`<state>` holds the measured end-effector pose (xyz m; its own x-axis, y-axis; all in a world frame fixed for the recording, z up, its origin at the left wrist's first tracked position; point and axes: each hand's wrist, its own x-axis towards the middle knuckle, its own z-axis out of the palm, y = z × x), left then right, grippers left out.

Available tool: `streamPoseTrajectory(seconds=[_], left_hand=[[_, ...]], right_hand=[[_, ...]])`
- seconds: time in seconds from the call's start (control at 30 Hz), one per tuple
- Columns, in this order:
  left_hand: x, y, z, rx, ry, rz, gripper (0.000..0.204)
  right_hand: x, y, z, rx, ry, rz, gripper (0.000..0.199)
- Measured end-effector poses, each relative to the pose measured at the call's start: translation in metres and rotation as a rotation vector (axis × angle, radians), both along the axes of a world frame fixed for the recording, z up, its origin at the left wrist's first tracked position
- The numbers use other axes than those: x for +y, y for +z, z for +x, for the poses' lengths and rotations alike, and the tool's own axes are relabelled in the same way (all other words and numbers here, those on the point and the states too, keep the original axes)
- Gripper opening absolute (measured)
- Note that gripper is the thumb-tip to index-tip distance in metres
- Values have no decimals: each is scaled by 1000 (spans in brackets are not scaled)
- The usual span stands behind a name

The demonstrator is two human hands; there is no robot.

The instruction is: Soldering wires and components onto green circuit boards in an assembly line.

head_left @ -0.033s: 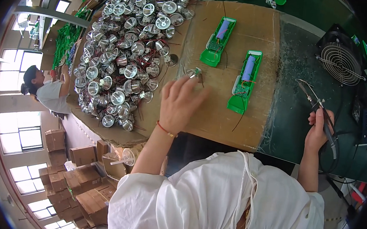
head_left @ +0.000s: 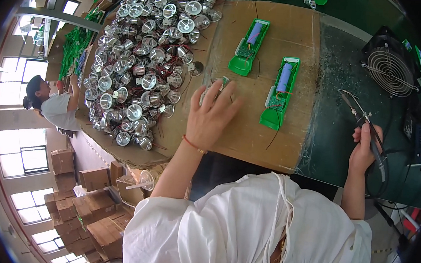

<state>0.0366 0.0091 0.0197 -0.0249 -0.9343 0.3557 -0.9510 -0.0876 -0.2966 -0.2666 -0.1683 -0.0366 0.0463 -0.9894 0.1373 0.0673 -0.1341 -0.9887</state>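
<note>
A small silver lamp reflector (head_left: pixel 206 95) lies on the cardboard under my left hand (head_left: pixel 210 119), whose fingers curl around it from above; they partly hide it. A small tab (head_left: pixel 226 79) shows beyond the fingertips. My right hand (head_left: pixel 364 148) is closed around a soldering iron (head_left: pixel 376 152) with a curved metal wire guide, its tip pointing away from me. Two open green lamp housings rest on the cardboard, the far one (head_left: pixel 241 65) and the nearer one (head_left: pixel 271 118). Each holds a purple battery cell (head_left: pixel 285 77), a green circuit board (head_left: pixel 276 103) and loose wires.
A heap of silver reflectors (head_left: pixel 148 81) with red and black wires covers the left side. The cardboard sheet (head_left: pixel 249 141) spans the middle of the green bench (head_left: pixel 330 135). At right stands a fan with a round grille (head_left: pixel 390 72). Cartons (head_left: pixel 95 204) and another person (head_left: pixel 56 101) are at left.
My left hand has moved slightly away from me, over the reflector, and its fingers now cover more of it. The right hand with the soldering iron stays nearly still.
</note>
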Motion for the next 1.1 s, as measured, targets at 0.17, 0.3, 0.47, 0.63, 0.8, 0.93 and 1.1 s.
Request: streamPoseTrajectory(seconds=[0.17, 0.3, 0.47, 0.63, 0.8, 0.93, 1.1], left_hand=[[-16, 1, 22, 286, 66, -220, 22], [-9, 12, 19, 454, 135, -179, 53], [0, 1, 30, 688, 281, -397, 71], [-12, -5, 33, 653, 345, -421, 56], [-56, -13, 44, 682, 280, -451, 16], [-57, -8, 39, 996, 184, -559, 10], [-37, 25, -10, 1761, 143, -258, 10]], right_hand=[[6, -1, -4, 28, 12, -22, 18], [16, 4, -1, 39, 49, -5, 18], [16, 3, 2, 95, 78, -50, 18], [20, 7, 2, 114, 110, -50, 19], [31, 18, 6, 59, 141, -10, 18], [43, 29, 6, 3, 179, -13, 18], [53, 38, 12, 17, 231, 18, 18]])
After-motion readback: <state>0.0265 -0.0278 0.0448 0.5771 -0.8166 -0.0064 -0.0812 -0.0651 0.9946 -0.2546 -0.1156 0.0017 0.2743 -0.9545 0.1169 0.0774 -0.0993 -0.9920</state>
